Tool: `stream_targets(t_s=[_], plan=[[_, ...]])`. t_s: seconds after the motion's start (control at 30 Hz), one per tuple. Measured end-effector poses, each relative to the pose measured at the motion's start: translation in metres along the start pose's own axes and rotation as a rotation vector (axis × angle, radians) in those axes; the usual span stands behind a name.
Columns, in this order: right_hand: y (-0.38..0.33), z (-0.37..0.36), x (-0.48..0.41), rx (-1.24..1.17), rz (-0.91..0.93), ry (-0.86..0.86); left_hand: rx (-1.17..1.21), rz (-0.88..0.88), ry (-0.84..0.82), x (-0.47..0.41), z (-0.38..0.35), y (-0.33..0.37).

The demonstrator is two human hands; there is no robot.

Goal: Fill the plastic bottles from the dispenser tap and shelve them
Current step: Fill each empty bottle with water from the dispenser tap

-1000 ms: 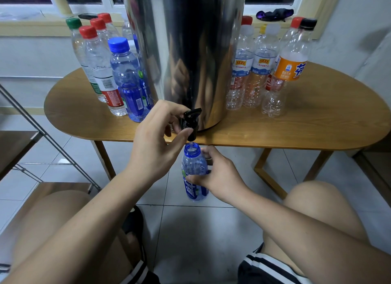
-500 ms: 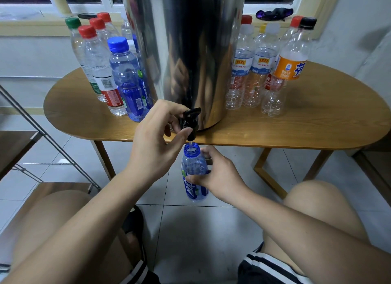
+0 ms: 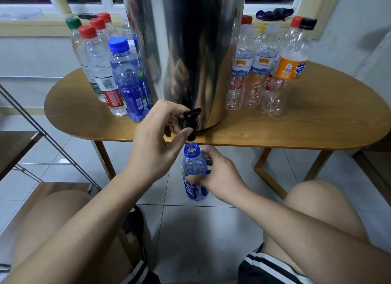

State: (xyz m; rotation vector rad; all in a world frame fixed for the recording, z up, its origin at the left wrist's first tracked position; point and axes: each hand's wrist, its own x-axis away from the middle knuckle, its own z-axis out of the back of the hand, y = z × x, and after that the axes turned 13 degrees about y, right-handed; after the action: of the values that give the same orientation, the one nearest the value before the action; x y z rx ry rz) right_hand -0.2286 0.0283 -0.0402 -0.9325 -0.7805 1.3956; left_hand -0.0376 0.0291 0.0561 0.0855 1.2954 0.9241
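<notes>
A tall steel dispenser (image 3: 186,50) stands on the oval wooden table (image 3: 317,122), its black tap (image 3: 189,122) over the front edge. My left hand (image 3: 156,139) grips the tap, thumb under the spout. Water runs into an uncapped blue bottle (image 3: 193,173) held upright just below the spout. My right hand (image 3: 218,178) grips that bottle around its middle. Capped bottles (image 3: 124,80) stand left of the dispenser. Several clear bottles (image 3: 262,72) that look empty stand on its right.
A metal-framed shelf with wooden boards (image 3: 19,148) stands at the left. My bare knees are low in view on both sides. The floor is white tile (image 3: 201,241). A windowsill (image 3: 31,27) with a dark cloth runs behind the table.
</notes>
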Motion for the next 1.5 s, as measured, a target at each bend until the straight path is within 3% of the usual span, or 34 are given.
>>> stream_targets(t_s=[1.5], plan=[[-0.0039, 0.0017, 0.0004, 0.013, -0.022, -0.009, -0.020, -0.006, -0.001, 0.0004, 0.0017, 0.0013]])
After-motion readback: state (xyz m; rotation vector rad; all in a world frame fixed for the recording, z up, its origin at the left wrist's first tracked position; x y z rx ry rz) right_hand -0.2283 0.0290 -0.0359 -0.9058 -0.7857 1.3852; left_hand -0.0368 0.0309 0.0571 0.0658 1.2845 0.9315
